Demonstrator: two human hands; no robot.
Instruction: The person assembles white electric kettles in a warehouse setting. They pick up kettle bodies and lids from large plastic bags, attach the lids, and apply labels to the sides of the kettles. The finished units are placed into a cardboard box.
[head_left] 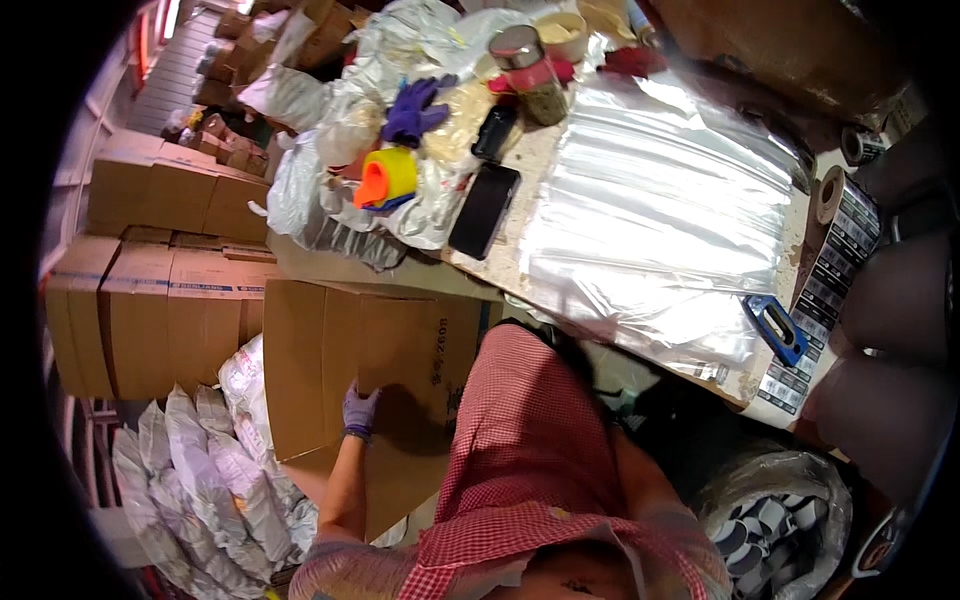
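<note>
The person's left hand (358,408), in a pale purple glove, lies flat with fingers spread on the top face of a large brown cardboard box (340,350); it presses on the surface and grips nothing. The right hand is hidden behind the red checked shirt (530,440), so its state cannot be told. The box stands on the floor just below the near edge of the desk (500,265). To the left of the box are stacked closed cartons (150,300), and below it lies a heap of white filled bags (200,470). Above the box, on the desk, lie a black phone (484,210), a roll of orange and yellow tape (385,178), a purple glove (415,108) and clear plastic bags (650,220).
</note>
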